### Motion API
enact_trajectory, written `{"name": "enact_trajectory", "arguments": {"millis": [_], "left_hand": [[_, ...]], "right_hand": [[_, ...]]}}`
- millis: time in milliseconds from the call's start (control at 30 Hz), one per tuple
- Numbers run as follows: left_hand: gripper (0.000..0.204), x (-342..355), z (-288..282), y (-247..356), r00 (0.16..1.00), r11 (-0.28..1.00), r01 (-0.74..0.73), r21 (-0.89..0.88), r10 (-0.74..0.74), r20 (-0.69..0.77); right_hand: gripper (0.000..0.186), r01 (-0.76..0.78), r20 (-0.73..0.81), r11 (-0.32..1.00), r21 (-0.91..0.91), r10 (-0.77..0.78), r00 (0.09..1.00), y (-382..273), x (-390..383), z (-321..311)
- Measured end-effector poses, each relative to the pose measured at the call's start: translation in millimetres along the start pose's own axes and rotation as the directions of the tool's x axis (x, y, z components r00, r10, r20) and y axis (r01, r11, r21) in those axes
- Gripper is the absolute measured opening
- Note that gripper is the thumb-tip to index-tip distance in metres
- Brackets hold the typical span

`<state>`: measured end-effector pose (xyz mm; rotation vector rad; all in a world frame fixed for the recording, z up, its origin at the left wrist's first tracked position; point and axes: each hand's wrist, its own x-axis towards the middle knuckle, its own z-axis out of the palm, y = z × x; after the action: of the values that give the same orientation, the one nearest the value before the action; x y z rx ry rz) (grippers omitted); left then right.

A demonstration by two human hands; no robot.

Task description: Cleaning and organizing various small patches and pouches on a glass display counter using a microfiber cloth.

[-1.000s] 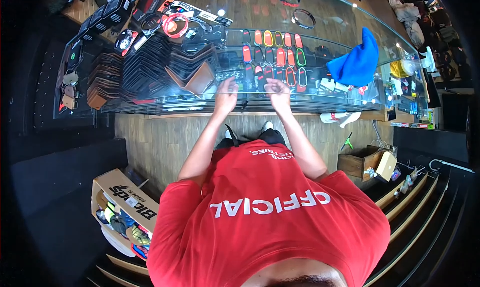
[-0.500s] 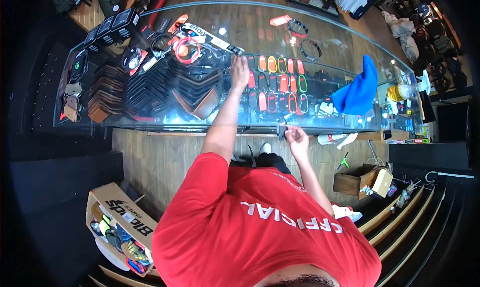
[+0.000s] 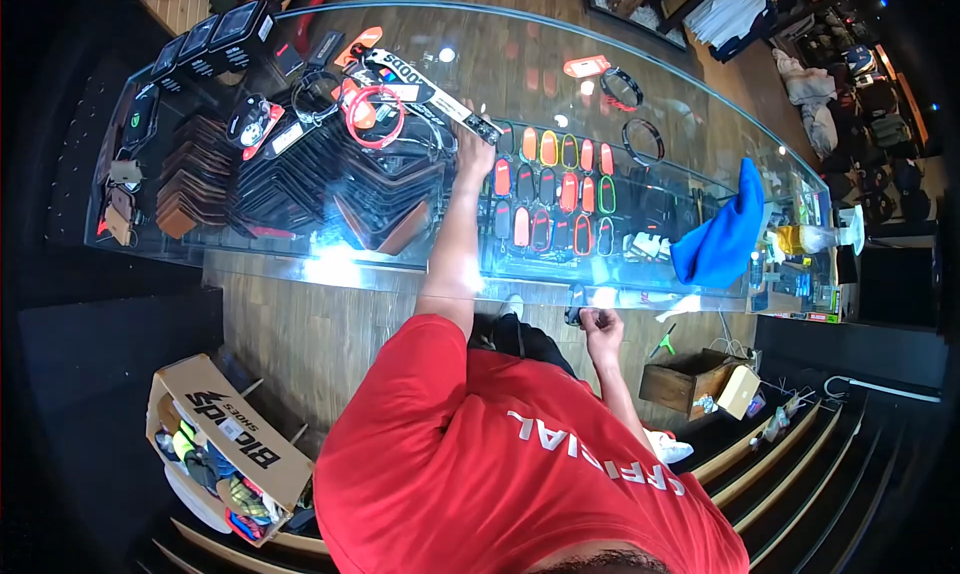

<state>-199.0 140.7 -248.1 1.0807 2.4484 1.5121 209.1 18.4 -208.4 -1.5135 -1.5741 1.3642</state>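
Reaching well past the counter's near edge, the left hand (image 3: 473, 159) meets the end of a black-and-white strap (image 3: 440, 99); the strap partly hides its fingers, so whether they grip it cannot be told. That forearm crosses above the glass counter (image 3: 720, 124), just left of the rows of coloured tags (image 3: 570, 190). At the near edge, the right hand (image 3: 602, 334) has its fingers curled beside a small dark piece (image 3: 577, 302); whether they pinch it is unclear. Blue cloth (image 3: 722, 236) stands near that edge, to the right of the tags. Beyond the cloth, glass stretches to the far rim. Wooden floor (image 3: 300, 314) opens between the counter and the cardboard box (image 3: 230, 424).
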Motion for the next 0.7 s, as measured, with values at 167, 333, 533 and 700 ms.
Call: {"name": "enact_trajectory", "arguments": {"millis": [167,333,533,700], "left_hand": [[0.055,0.9,-4.6,0.3,0.999,0.998,0.044,-0.037,-0.044,-0.014],[0.053,-19.7,-20.3,6.0,0.977,0.949,-0.211,-0.233,0.209,-0.031],[0.055,-32.2,-28.3,-8.9,0.997,0.959,-0.047,-0.280,0.063,0.047],[0.047,-31.0,-29.5,-3.2,1.000,0.954,0.024,-0.299,-0.026,-0.005]], "right_hand": [[0.013,-0.029,-0.009,0.997,-0.077,0.028,1.000,-3.9,3.2,10.4],[0.013,-0.052,0.020,0.993,-0.105,0.054,0.998,3.0,5.1,15.1],[0.024,-0.078,0.035,0.990,-0.116,0.083,0.996,-9.2,-1.3,28.6],[0.019,-0.086,0.017,0.984,-0.156,0.090,0.996,-22.7,-12.3,34.0]]}}
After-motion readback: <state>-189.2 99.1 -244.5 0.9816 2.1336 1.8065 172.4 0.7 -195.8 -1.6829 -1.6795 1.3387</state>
